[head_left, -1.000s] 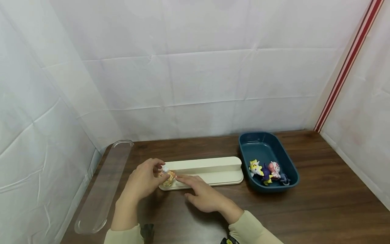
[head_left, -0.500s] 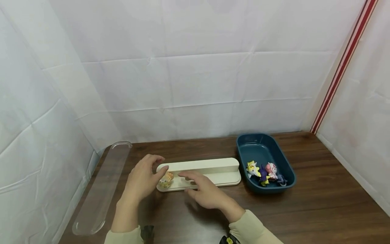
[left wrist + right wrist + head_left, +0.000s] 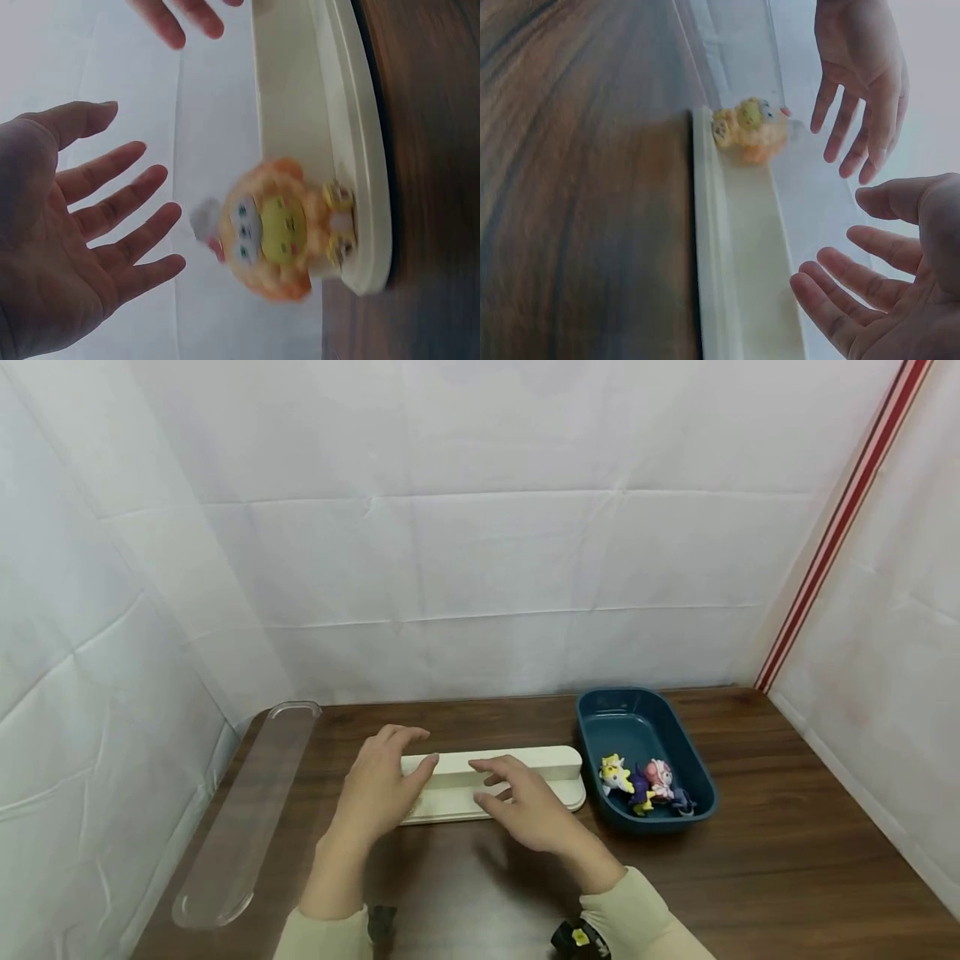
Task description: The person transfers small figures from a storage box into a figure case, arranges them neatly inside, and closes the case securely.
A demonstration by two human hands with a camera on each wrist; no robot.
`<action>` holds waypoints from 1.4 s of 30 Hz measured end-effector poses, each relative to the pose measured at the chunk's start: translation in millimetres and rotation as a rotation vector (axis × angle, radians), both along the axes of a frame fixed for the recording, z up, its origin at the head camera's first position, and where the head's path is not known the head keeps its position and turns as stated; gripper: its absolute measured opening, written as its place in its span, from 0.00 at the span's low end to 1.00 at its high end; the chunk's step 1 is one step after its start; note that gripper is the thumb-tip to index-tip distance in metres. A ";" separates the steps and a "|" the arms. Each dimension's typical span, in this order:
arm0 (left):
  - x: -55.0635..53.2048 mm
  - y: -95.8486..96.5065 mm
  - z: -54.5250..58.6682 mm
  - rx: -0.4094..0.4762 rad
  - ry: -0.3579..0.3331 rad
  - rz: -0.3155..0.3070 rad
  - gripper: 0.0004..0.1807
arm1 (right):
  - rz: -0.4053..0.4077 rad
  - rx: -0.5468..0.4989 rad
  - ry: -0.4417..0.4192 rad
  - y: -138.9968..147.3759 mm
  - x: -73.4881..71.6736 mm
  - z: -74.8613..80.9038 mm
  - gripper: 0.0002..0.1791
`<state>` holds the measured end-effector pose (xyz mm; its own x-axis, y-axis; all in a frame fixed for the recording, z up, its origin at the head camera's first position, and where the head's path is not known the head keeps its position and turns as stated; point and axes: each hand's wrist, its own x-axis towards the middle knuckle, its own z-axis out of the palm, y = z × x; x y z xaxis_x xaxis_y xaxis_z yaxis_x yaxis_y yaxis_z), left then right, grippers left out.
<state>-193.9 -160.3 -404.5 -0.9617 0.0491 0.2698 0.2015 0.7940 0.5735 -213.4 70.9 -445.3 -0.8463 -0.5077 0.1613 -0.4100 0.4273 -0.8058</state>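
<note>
A small toy figurine with an orange mane and a yellow-and-grey face sits at the left end of the cream stepped display base. In the head view my left hand hides nearly all of it. That hand hovers above the base's left end, fingers spread and holding nothing. Over the middle of the base my right hand hangs in the air, fingers loosely bent and likewise free of any object. Both wrist views show the figurine standing apart from the fingers.
At right, a dark blue tray holds several figurines, among them a yellow-and-white one and a pink one. A long clear plastic cover lies along the table's left side. White cloth walls rise behind the table.
My left hand has let go of the figurine and moved up and to the right. My right hand has drawn away from it, also rightward. The figurine stays on the base.
</note>
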 end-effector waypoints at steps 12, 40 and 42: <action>-6.6 42.6 6.5 0.024 0.053 -0.048 0.20 | -0.153 0.050 0.027 30.1 -5.7 18.1 0.25; -23.6 128.1 -9.6 0.143 -0.059 -0.271 0.20 | -0.290 0.180 0.082 80.5 -10.1 21.3 0.23; -24.1 133.1 -10.6 0.140 -0.064 -0.279 0.21 | -0.300 0.188 0.080 83.9 -10.3 21.4 0.23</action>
<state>-218.0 -27.2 -415.1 -0.9316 0.2799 0.2321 0.3604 0.6256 0.6920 -223.6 154.8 -423.9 -0.9507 -0.2654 0.1604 -0.3021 0.6759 -0.6722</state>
